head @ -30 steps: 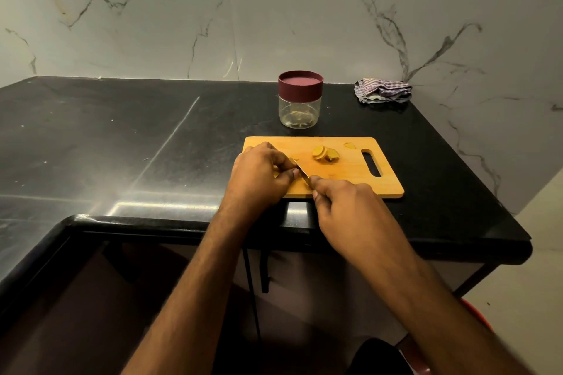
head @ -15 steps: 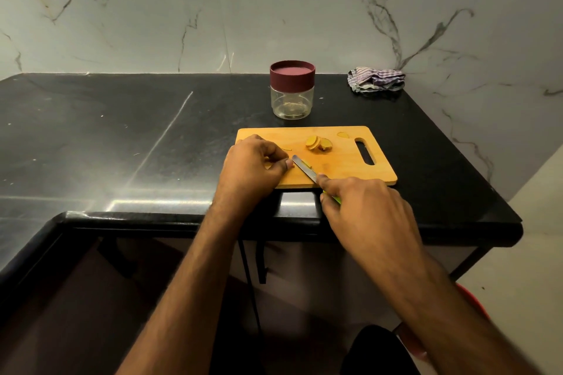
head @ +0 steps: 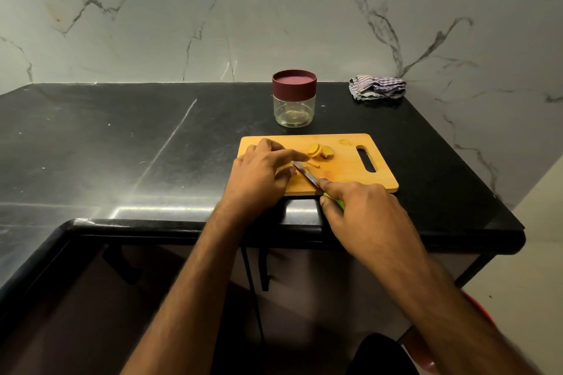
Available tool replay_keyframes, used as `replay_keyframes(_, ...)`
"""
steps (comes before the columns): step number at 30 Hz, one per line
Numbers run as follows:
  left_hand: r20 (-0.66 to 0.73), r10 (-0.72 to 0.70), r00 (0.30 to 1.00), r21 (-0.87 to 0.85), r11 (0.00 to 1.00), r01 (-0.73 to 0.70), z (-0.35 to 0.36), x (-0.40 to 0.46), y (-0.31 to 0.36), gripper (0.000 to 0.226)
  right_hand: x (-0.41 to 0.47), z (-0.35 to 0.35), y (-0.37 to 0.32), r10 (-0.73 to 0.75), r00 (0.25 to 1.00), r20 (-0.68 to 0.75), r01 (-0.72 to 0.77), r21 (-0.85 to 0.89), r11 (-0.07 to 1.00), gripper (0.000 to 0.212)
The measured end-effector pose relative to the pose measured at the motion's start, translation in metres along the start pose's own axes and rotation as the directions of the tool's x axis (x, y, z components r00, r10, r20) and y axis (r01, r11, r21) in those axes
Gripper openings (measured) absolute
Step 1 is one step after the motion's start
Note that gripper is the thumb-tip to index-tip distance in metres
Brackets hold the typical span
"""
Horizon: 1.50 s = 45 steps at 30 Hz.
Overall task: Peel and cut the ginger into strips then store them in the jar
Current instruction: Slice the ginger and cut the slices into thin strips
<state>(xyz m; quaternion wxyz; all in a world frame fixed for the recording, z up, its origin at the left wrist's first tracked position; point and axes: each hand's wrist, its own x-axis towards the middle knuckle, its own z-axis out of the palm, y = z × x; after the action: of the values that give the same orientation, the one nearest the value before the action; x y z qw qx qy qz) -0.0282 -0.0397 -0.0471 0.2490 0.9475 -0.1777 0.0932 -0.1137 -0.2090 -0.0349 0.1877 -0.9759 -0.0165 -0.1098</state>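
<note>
Where right hand (head: 362,207) grips knife (head: 306,174): round ginger slices (head: 320,151), wooden board (head: 350,170).

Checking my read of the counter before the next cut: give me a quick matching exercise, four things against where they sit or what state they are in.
Things:
1. jar
2. checked cloth
3. knife
4. ginger slices

States:
A. crumpled by the back wall
B. gripped by the right hand
C. lid on, behind the cutting board
D. piled on the board

Pairs: 1-C, 2-A, 3-B, 4-D
</note>
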Motion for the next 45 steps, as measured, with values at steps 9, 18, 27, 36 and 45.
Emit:
replay_keyframes(9,-0.208,-0.19,0.959,-0.269,0.954,0.13,0.002,-0.003,-0.004,0.01,0.0,0.001,-0.011,-0.042,0.999,-0.008,0.043,0.14,0.989,0.037)
replay_keyframes(18,-0.141,-0.166,0.976,-0.239,0.962,0.129,0.0,0.0,-0.004,0.018,0.001,0.001,-0.013,-0.05,0.999,0.013,0.048,0.12,0.992,0.037)
replay_keyframes(27,-0.075,-0.156,0.985,-0.162,0.977,0.142,-0.001,0.002,-0.006,0.022,0.001,0.004,-0.013,-0.023,1.0,-0.01,0.024,0.164,0.986,0.038)
replay_keyframes(36,-0.087,-0.137,0.987,-0.141,0.982,0.124,-0.001,0.001,-0.006,0.027,-0.003,0.004,-0.014,-0.036,0.999,-0.011,0.037,0.154,0.987,0.038)
replay_keyframes(45,-0.1,-0.135,0.986,-0.135,0.983,0.121,-0.001,0.0,-0.005,0.026,-0.005,0.008,-0.013,-0.032,0.999,-0.038,0.038,0.167,0.985,0.039)
